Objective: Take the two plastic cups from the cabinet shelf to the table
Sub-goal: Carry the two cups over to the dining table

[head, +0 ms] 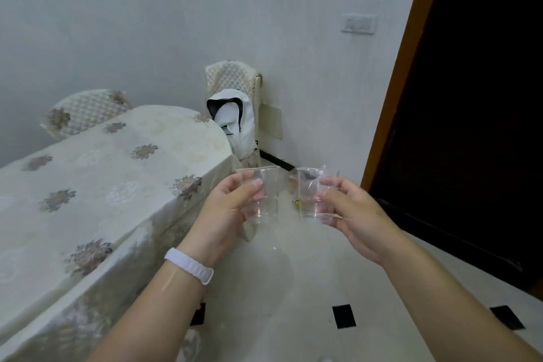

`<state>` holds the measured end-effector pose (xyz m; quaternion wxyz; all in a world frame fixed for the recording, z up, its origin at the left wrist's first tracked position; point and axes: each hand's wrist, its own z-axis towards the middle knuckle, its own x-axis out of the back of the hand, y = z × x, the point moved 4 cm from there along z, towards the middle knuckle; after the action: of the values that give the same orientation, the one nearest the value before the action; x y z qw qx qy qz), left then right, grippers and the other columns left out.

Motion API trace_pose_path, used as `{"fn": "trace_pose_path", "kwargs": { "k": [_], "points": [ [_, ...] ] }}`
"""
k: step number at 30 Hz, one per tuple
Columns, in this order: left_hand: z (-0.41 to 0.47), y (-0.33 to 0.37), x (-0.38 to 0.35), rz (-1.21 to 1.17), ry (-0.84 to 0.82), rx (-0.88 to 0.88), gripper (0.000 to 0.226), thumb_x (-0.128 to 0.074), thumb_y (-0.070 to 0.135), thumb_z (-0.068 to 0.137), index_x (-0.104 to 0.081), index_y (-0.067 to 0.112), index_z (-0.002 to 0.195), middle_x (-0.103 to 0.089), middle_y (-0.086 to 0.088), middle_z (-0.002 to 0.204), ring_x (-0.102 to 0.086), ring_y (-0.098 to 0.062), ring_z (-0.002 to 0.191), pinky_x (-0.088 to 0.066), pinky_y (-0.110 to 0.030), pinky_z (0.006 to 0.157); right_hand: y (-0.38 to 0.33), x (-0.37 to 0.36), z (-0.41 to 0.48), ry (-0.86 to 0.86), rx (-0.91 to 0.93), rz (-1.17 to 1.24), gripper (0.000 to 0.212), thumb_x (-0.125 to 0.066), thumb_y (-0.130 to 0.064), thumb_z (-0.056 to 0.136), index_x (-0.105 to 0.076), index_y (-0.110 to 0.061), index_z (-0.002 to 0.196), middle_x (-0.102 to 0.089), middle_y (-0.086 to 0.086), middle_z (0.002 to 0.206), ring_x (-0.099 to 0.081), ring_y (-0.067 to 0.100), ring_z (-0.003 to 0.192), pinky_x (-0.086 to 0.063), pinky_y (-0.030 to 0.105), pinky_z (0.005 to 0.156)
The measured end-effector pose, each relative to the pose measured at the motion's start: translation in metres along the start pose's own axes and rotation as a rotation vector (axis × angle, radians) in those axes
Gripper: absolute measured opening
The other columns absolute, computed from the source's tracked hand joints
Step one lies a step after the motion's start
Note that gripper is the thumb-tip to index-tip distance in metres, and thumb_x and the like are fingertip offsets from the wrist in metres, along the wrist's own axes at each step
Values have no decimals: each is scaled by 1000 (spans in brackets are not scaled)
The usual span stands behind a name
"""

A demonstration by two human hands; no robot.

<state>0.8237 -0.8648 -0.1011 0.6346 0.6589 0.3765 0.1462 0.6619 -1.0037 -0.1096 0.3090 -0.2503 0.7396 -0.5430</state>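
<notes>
I hold two clear plastic cups upright in the air above the floor, just right of the table's corner. My left hand [226, 214], with a white band on its wrist, grips the left cup [266, 195] by its side. My right hand [349, 214] grips the right cup [308, 194], which looks a little crumpled at the rim. The two cups are a short gap apart and do not touch. The table [97, 185], covered by a cream cloth with flower patterns, stretches away on the left. No cabinet is in view.
Two quilted chairs stand at the table: one at the far end [88, 112], one in the corner [235, 82] with a white garment [235, 123] draped on it. A dark doorway [470, 97] with a brown frame fills the right. The floor [308, 288] is pale tile with black insets.
</notes>
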Motion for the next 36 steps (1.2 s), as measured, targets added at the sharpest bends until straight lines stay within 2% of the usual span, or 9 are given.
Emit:
{"fn": "trace_pose_path", "kwargs": {
  "k": [5,9,12,17,19,25,28,32,36],
  "points": [
    [73,29,-38,-6,16,-51,50,-80,21,71,-63,5,115,-68,-11,102,-63,-23,89,-39,-59,101,-37,20,78,-56,17,45,31,-62,-11,90,-54,-9,121,-62,9,93,-55,17,78,-48,34,73],
    [106,39,-39,72,75,-94,59,-82,27,66,-62,7,118,-67,-22,117,-66,-20,89,-47,-51,93,-54,22,125,-105,23,38,29,-62,-12,90,-55,-12,118,-59,9,96,-56,15,78,-48,33,73],
    [127,40,-21,110,147,-99,49,-81,25,69,-64,11,113,-66,-23,120,-67,-21,90,-50,-49,89,-63,18,163,-156,29,-73,31,-65,-17,88,-57,-17,118,-61,6,99,-60,16,82,-52,37,82],
    [172,43,17,-13,213,-75,36,-70,11,80,-59,6,114,-66,-16,103,-70,-15,72,-56,-28,56,-68,-10,233,-218,21,-125,31,-66,-18,87,-57,-18,117,-66,6,99,-62,17,82,-53,43,89],
    [197,44,35,-60,232,-62,36,-65,7,86,-56,3,120,-64,-16,102,-68,-15,71,-54,-26,53,-62,-27,261,-250,13,-140,30,-66,-18,87,-58,-18,115,-68,2,92,-62,18,81,-53,46,89],
    [299,53,97,-35,274,-74,33,-71,15,83,-61,11,114,-66,-14,107,-67,-18,86,-52,-28,64,-59,-76,364,-267,-22,-212,27,-65,-19,88,-59,-19,114,-67,5,94,-63,15,76,-50,26,61],
    [352,68,133,-45,286,-61,40,-75,23,75,-63,13,112,-66,-13,108,-65,-20,90,-49,-33,75,-68,-104,423,-278,-21,-243,29,-66,-21,87,-59,-19,115,-68,9,98,-66,16,81,-53,31,69],
    [404,95,179,-17,312,-75,33,-73,18,84,-62,14,115,-69,-11,110,-68,-18,91,-49,-34,77,-79,-151,492,-308,-18,-280,31,-66,-23,87,-58,-19,117,-67,10,99,-65,16,83,-56,40,82],
    [440,118,214,-23,365,-98,29,-70,16,85,-62,14,113,-69,-12,110,-68,-18,92,-49,-34,78,-84,-197,540,-359,-11,-285,42,-73,-35,73,-61,-24,112,-68,10,97,-66,18,82,-53,44,83]
  ]
}}
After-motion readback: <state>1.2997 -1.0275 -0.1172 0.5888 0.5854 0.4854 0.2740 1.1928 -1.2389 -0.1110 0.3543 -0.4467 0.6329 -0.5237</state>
